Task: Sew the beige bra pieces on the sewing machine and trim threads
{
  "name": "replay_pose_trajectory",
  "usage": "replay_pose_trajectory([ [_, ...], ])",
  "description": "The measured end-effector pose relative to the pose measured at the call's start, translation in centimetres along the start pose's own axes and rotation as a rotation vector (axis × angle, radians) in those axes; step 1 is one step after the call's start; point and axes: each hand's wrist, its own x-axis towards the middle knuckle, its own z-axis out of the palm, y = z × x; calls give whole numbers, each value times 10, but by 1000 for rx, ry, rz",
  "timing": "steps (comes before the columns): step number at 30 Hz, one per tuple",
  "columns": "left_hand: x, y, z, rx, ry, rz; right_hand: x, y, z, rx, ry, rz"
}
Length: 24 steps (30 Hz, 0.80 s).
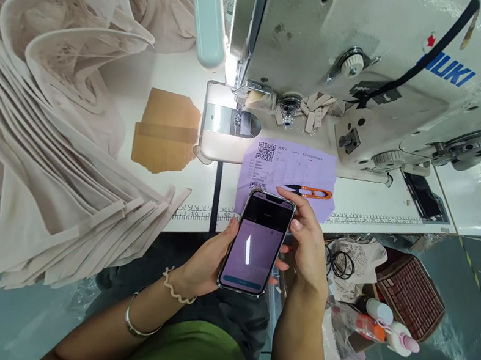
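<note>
A smartphone (pixel 256 245) with a lit, mostly purple screen is held upright between both hands, over the table's front edge. My left hand (pixel 207 258) grips its left side, with a wavy band and a silver bangle on the wrist. My right hand (pixel 308 241) holds the right side, fingers partly behind the phone and the index finger near its top corner. Just beyond the phone, a purple printed sheet (pixel 292 164) with QR codes lies on the sewing table. Orange-handled thread snips (pixel 317 193) rest on that sheet.
A sewing machine (pixel 303 36) stands behind the sheet. Stacked beige garments (pixel 56 191) fill the left side. Brown card (pixel 165 133) lies left of the needle plate (pixel 227 122). Another phone (pixel 423 197) is at the right. Below, there is a woven basket (pixel 411 294) and bottles (pixel 401 340).
</note>
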Motion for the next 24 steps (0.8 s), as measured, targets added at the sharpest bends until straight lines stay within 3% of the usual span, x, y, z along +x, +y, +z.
replay_pose_trajectory([
  [24,0,-3,-2,-9,32,1,-1,0,-3,-23,-23,3],
])
